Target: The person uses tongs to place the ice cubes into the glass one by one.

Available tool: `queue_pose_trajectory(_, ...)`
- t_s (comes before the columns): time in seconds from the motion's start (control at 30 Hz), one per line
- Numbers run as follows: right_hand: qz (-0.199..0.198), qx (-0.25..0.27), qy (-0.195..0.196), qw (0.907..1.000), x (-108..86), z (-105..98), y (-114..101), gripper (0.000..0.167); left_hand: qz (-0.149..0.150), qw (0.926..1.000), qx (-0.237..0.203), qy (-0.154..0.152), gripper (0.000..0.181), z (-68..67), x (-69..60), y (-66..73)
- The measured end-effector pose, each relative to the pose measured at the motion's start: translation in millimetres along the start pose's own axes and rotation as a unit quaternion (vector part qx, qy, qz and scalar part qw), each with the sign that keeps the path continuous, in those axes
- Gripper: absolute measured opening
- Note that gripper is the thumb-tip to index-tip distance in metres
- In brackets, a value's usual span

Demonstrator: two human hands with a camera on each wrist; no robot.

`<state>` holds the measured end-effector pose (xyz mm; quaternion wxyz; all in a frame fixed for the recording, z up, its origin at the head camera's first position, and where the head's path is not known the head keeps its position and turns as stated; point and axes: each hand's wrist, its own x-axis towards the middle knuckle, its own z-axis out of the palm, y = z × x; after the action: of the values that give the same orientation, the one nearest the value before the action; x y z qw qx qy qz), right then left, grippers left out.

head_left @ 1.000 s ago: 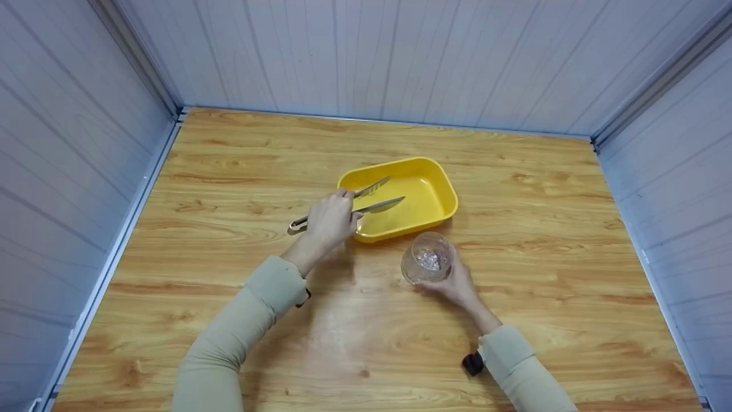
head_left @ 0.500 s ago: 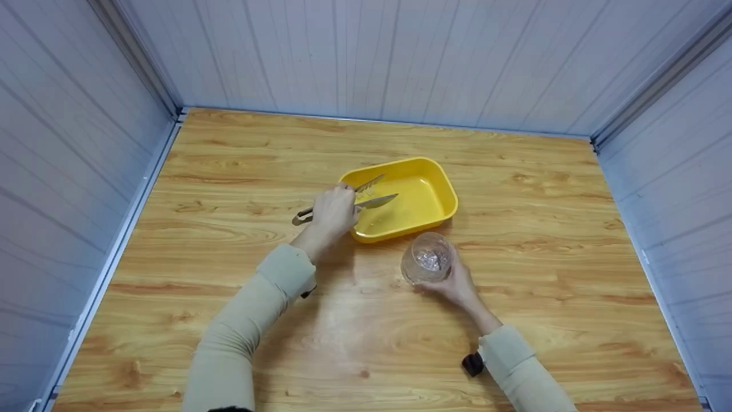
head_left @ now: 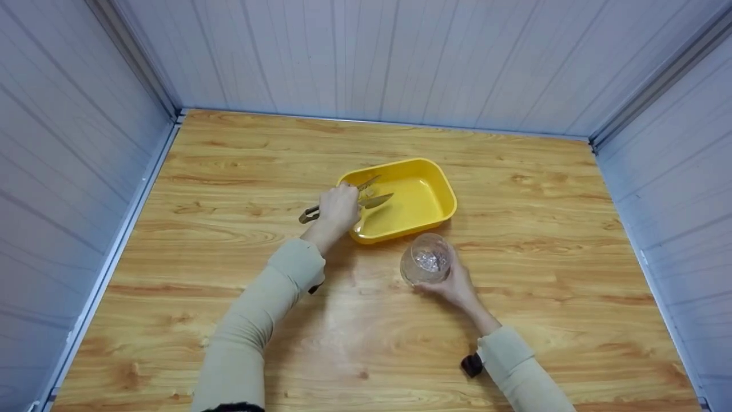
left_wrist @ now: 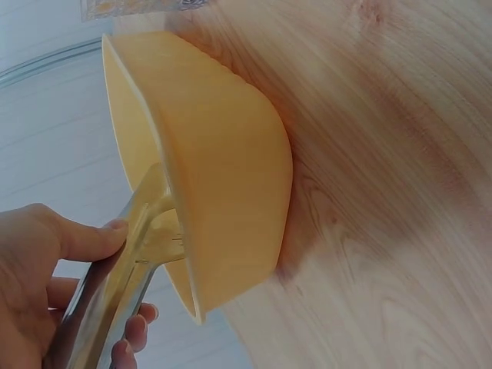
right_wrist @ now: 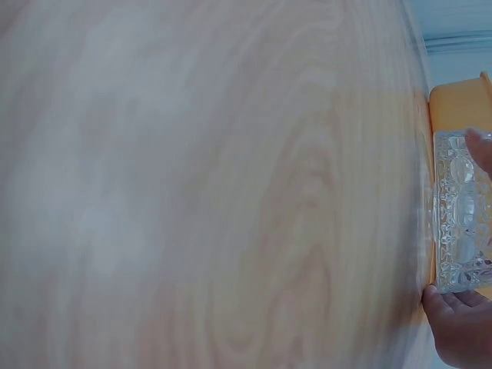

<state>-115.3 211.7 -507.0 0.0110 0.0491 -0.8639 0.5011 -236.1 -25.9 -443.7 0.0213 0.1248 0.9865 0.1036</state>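
My left hand (head_left: 339,207) grips a pair of metal tongs (head_left: 377,201) over the left end of a yellow plastic basin (head_left: 443,217). Their two arms stand apart, with the tips inside the basin. Small clear pieces (head_left: 369,189) show near the far tip, too small to name. In the left wrist view, thumb and fingers lie on opposite sides of the tongs (left_wrist: 115,280). My right hand (head_left: 457,284) holds a clear patterned glass (head_left: 407,269) upright on the table, just in front of the basin. Something glitters at its bottom; whether contents or pattern, I cannot tell.
The wood-grain table (head_left: 549,229) runs back to pale panel walls (head_left: 366,57) on three sides. A dark object (head_left: 472,364) sits under the right cuff, by the wrist.
My left hand and the tongs have shifted slightly right and away from me, and the tong tips have drawn a little left within the basin. The right hand and glass stay put.
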Motion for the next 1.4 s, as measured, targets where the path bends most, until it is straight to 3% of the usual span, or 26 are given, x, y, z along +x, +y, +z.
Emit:
queue_pose_trajectory(0.13,-0.001,0.001,-0.003,1.0,0.6,0.2,3.4,0.099,-0.002,0.9999,0.007,-0.013,0.018,0.8,1.8,1.6)
queue_pose_trajectory(0.3,-0.002,0.003,-0.001,1.0,4.5,3.5,24.9,0.103,-0.003,0.9999,0.008,-0.013,0.017,2.3,4.3,3.5)
queue_pose_trajectory(0.5,0.01,0.006,0.0,0.9999,-0.1,0.8,1.3,0.097,0.003,0.9994,0.033,-0.005,0.015,4.2,8.0,3.5)
queue_pose_trajectory(0.73,0.006,0.0,0.003,1.0,-0.3,0.6,1.5,0.096,-0.002,0.9993,0.036,-0.009,0.014,6.3,12.1,1.9)
queue_pose_trajectory(0.83,-0.004,0.002,0.003,1.0,0.7,1.1,5.3,0.096,-0.001,0.9993,0.034,-0.012,0.014,6.5,13.6,2.2)
queue_pose_trajectory(1.07,0.004,-0.005,0.0,1.0,7.8,5.7,38.8,0.105,0.009,0.9991,0.04,-0.014,0.014,7.3,16.3,2.4)
queue_pose_trajectory(1.4,-0.004,-0.003,0.003,1.0,8.7,6.4,42.8,0.104,0.015,0.9993,0.03,-0.013,0.013,8.6,18.9,2.6)
